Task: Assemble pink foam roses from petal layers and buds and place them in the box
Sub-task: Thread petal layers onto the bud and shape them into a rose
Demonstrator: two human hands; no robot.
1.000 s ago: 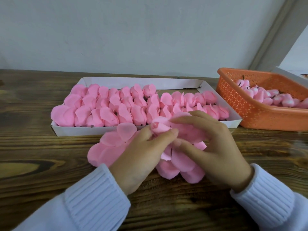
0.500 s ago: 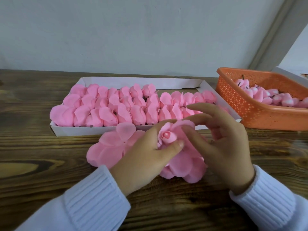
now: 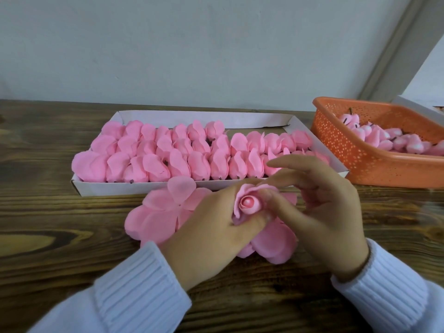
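So the left hand (image 3: 211, 234) is gripping the half-built rose (image 3: 247, 205) just in front of the box (image 3: 144, 186), its fingers (image 3: 227, 195) curling round the base so the bud in the middle is sitting upright and facing up. The right hand (image 3: 324, 212) is coming in from the other side. Its thumb and index finger seem to be pinching an outer petal against the bud, and the other fingers are fanning out free, probably to keep off the soft foam. Both hands are working right over loose petal layers (image 3: 163, 212) lying flat on the counter (image 3: 48, 212), I'm guessing so the next layer is within easy reach. The box is looking pretty full of finished roses (image 3: 153, 162) lying in rows, and the orange basket (image 3: 355, 164) off to the right is holding spare buds (image 3: 384, 140). I'd say this one is mid-wrap and isn't going in the box just yet.
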